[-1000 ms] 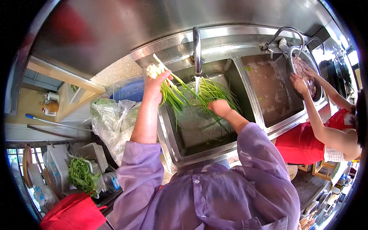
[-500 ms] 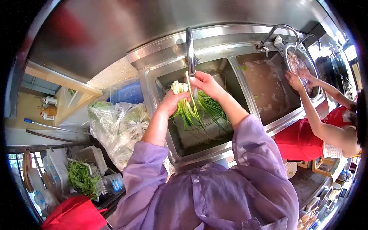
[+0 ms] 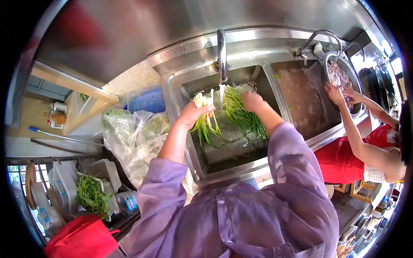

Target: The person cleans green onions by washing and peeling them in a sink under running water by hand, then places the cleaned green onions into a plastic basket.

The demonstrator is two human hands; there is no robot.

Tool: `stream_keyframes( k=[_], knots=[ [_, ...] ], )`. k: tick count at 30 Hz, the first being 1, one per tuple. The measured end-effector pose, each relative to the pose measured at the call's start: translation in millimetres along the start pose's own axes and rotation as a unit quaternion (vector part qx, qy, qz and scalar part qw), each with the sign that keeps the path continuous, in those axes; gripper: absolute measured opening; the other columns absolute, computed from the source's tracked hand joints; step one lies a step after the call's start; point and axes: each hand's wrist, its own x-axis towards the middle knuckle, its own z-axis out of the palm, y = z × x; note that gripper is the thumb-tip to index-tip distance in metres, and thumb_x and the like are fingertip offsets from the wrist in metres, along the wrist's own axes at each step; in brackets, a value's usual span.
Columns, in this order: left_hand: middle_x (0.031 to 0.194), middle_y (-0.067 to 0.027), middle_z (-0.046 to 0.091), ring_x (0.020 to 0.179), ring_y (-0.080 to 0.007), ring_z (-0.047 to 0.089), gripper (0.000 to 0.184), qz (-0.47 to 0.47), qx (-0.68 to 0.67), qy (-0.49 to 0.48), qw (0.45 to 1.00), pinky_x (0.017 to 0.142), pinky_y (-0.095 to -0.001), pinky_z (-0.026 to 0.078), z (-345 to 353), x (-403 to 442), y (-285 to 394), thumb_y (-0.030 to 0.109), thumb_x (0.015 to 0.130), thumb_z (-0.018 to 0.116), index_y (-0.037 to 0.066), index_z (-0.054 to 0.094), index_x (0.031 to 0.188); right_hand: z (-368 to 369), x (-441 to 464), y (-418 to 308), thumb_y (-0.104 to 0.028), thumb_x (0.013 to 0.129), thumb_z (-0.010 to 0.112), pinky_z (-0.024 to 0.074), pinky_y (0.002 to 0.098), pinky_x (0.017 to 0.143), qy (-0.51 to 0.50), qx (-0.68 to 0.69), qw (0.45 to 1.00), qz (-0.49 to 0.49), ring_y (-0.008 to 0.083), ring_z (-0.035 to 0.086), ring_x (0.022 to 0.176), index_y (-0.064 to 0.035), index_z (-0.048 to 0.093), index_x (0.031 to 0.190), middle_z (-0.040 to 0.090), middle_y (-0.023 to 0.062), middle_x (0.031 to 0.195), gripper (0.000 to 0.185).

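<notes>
My left hand (image 3: 195,115) is closed round a bunch of green onions (image 3: 205,124), white ends up, over the left side of the sink basin (image 3: 215,165). Water runs from the faucet (image 3: 222,56) onto a second pile of green onions (image 3: 245,118) lying in the basin. Over the right side of that pile is my right hand (image 3: 254,102), blurred by motion; its fingers and anything in them cannot be made out.
A second basin (image 3: 301,99) holds cloudy water. At the right a co-worker's hands (image 3: 340,94) are in a metal bowl (image 3: 357,88) of food. Plastic bags of vegetables (image 3: 133,137) lie left of the sink, and leafy greens (image 3: 92,195) fill a basket further left.
My right hand has left the held bunch and moved right, over the pile in the basin. Half a second ago it was at the bunch by the faucet. My left hand still grips its bunch.
</notes>
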Motion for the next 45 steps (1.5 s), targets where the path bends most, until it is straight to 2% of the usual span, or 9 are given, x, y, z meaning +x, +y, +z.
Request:
stream_keyframes(
  k=[4,6,9,13,16,24,36,42,45],
  knots=[
    [0.088,-0.0071,0.061,0.082,-0.0153,0.056,0.028,0.014,0.034,0.033,0.999,0.071,-0.0274,0.044,5,14,-5,0.014,0.073,0.064,0.002,0.056,0.097,-58,-6,-51,-0.027,0.084,0.043,0.0436,0.0365,0.078,0.107,0.306,0.946,-0.014,0.0275,0.055,0.096,-0.003,0.052,0.109,0.056,0.0189,0.103,0.036],
    [0.089,-0.0087,0.061,0.083,-0.0171,0.057,0.026,-0.002,0.029,0.005,1.0,0.073,-0.0278,0.045,15,18,4,0.01,0.074,0.062,0.002,0.055,0.098,-57,8,-73,-0.034,0.086,0.042,0.0444,0.0333,0.073,0.102,0.617,0.772,-0.113,0.0253,0.058,0.083,-0.0011,0.055,0.099,0.059,0.0172,0.09,0.037],
    [0.088,-0.0101,0.06,0.082,-0.018,0.058,0.025,-0.005,0.008,-0.033,0.999,0.073,-0.0277,0.045,21,35,4,0.008,0.074,0.06,0.0,0.054,0.098,-56,21,-81,-0.044,0.084,0.038,0.0456,0.0351,0.072,0.195,0.246,0.874,-0.371,0.028,0.058,0.08,-0.0002,0.055,0.094,0.059,0.0175,0.081,0.048],
    [0.09,-0.0101,0.059,0.083,-0.0174,0.056,0.024,0.01,-0.091,-0.058,0.994,0.074,-0.0281,0.043,42,55,11,0.006,0.075,0.058,-0.001,0.053,0.098,-112,2,-80,-0.044,0.082,0.04,0.0438,0.0406,0.074,-0.206,0.406,0.89,0.017,0.0338,0.056,0.083,-0.0027,0.055,0.097,0.059,0.0197,0.085,0.046],
    [0.096,-0.0075,0.055,0.092,-0.0162,0.052,0.029,0.05,-0.102,0.032,0.993,0.079,-0.0287,0.041,64,73,0,0.011,0.079,0.056,0.001,0.048,0.104,-69,8,-67,-0.032,0.087,0.037,0.0429,0.0292,0.08,0.096,0.379,0.918,-0.061,0.0189,0.058,0.089,-0.0077,0.053,0.109,0.062,0.0106,0.09,0.037],
    [0.098,-0.007,0.054,0.09,-0.018,0.054,0.028,0.052,-0.28,0.091,0.954,0.078,-0.0322,0.043,69,68,0,0.023,0.084,0.049,0.005,0.046,0.105,-76,37,-85,-0.034,0.087,0.039,0.0436,0.0319,0.069,0.205,0.699,0.685,0.019,0.0228,0.058,0.069,-0.0008,0.058,0.09,0.06,0.0141,0.074,0.039],
    [0.061,-0.0078,0.054,0.051,-0.0168,0.053,0.008,0.118,-0.268,0.221,0.93,0.048,-0.0278,0.044,73,98,9,0.006,0.077,0.056,0.001,0.05,0.077,-48,-36,-33,-0.008,0.061,0.061,0.0168,0.0297,0.103,-0.025,0.514,0.847,-0.133,0.023,0.022,0.125,-0.0005,0.011,0.132,0.023,0.017,0.135,0.087],
    [0.075,-0.0072,0.056,0.066,-0.0156,0.054,0.014,0.113,-0.312,0.304,0.893,0.059,-0.0289,0.044,60,92,4,0.004,0.072,0.061,0.0,0.052,0.083,-52,-20,-86,-0.017,0.065,0.062,0.0418,0.0343,0.079,0.021,0.391,0.917,0.078,0.026,0.056,0.09,-0.0004,0.035,0.12,0.058,0.0169,0.096,0.064],
    [0.079,-0.0054,0.056,0.069,-0.016,0.055,0.016,0.141,-0.139,0.197,0.96,0.058,-0.0272,0.045,61,53,38,0.008,0.074,0.062,0.003,0.052,0.086,-33,0,-73,-0.021,0.061,0.065,0.0453,0.0354,0.069,0.039,0.525,0.842,-0.116,0.0261,0.059,0.076,0.0008,0.052,0.096,0.059,0.0185,0.078,0.044]
  ],
)
